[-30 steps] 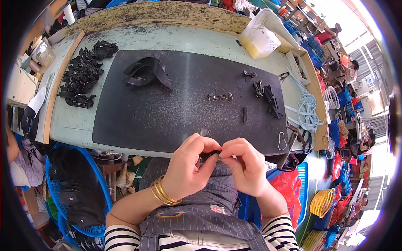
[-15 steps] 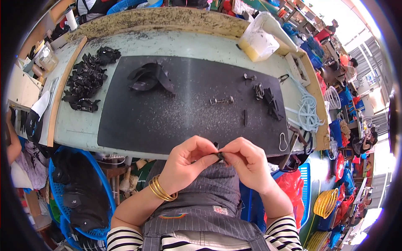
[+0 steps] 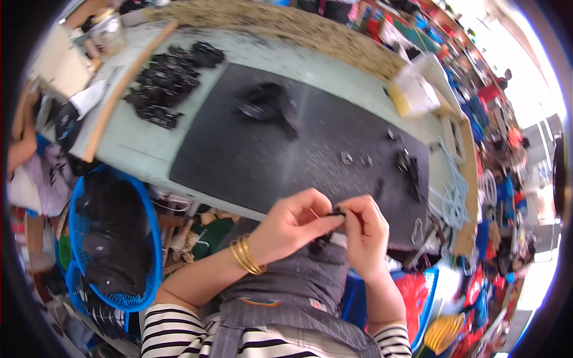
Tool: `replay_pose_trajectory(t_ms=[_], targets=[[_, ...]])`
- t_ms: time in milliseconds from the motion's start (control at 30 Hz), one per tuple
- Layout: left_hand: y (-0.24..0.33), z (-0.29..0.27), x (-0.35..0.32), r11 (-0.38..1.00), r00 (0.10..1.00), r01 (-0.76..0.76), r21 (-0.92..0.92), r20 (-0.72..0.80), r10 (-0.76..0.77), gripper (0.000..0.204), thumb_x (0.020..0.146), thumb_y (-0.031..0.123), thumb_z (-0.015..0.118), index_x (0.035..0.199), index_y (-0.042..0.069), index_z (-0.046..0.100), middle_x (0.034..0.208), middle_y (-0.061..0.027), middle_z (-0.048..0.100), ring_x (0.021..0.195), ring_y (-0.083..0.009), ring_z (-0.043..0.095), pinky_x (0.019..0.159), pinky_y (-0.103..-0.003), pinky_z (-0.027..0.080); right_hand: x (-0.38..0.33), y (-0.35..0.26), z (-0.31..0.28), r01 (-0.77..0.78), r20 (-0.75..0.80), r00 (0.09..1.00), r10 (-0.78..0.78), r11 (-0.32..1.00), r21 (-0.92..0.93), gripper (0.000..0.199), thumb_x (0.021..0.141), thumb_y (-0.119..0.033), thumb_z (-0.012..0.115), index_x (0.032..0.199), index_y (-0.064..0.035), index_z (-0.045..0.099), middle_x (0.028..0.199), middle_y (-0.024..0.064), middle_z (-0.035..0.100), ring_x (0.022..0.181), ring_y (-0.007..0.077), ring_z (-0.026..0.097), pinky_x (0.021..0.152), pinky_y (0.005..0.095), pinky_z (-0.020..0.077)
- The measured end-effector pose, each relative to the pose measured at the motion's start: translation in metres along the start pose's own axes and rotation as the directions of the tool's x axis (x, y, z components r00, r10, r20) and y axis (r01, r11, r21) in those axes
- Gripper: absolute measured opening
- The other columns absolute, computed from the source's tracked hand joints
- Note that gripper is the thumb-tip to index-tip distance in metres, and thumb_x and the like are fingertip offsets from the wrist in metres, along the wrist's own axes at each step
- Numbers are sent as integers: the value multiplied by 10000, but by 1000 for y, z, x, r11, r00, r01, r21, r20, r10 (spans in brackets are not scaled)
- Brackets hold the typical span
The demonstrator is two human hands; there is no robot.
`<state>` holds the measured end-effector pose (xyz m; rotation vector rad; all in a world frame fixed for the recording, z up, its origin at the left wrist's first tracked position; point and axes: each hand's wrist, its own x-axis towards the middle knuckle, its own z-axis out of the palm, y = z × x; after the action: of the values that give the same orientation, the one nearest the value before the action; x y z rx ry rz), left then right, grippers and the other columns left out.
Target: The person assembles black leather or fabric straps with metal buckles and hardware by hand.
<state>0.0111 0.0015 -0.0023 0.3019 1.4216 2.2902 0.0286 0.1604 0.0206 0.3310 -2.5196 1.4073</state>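
Observation:
Between thumbs and fingertips, my left hand [image 3: 293, 225] and my right hand [image 3: 365, 234] both pinch a small black strip [image 3: 338, 213], held close to my apron at the table's front edge. Most of it is covered by my fingers, and motion blurs it; a dark part [image 3: 320, 243] hangs just below. Ahead of my hands lies a black mat [image 3: 239, 167] sprinkled with pale specks. Curved black pieces [image 3: 267, 106] lie in a small pile on it. Toward its right side are small metal fittings [image 3: 356, 159] and a black strap piece [image 3: 414, 179].
A heap of black buckled pieces [image 3: 164, 86] lies on the table's left, beside a wooden strip [image 3: 128, 89]. At the back right stands a cut-open white jug [image 3: 412, 92]; pale blue cord [image 3: 453, 200] is coiled near the right edge. A blue basket [image 3: 156, 238] holds black goods below left.
The whole view has turned, so the table now slants down to the right. My hands sit a little farther right in the picture, still pinching the black strip.

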Motion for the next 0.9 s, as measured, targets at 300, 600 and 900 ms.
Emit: replay_pose_trajectory(t_ms=[300,600,900], targets=[[61,-99,37,934,620,-356,41,-738,268,187,813,75,654,936,108,516,806,-3,583,634,-73,547,504,-189,434,9,24,22,-265,283,939,198,939,221,226,862,29,551,1086,23,530,858,71,621,764,116,607,699,240,495],[90,-458,56,-190,475,713,675,-265,839,328,809,352,605,1062,143,600,1004,-116,638,957,-310,586,814,-453,440,43,51,-17,-162,59,984,168,982,-95,143,813,-108,634,902,0,608,832,151,622,760,283,629,676,341,497],[111,-262,69,-247,372,269,931,136,918,314,833,227,654,1065,37,561,1106,-133,572,1040,-292,527,895,-418,399,95,158,-119,-283,-233,958,165,657,-699,172,765,-175,655,815,-16,614,791,163,592,791,338,590,719,411,480]])
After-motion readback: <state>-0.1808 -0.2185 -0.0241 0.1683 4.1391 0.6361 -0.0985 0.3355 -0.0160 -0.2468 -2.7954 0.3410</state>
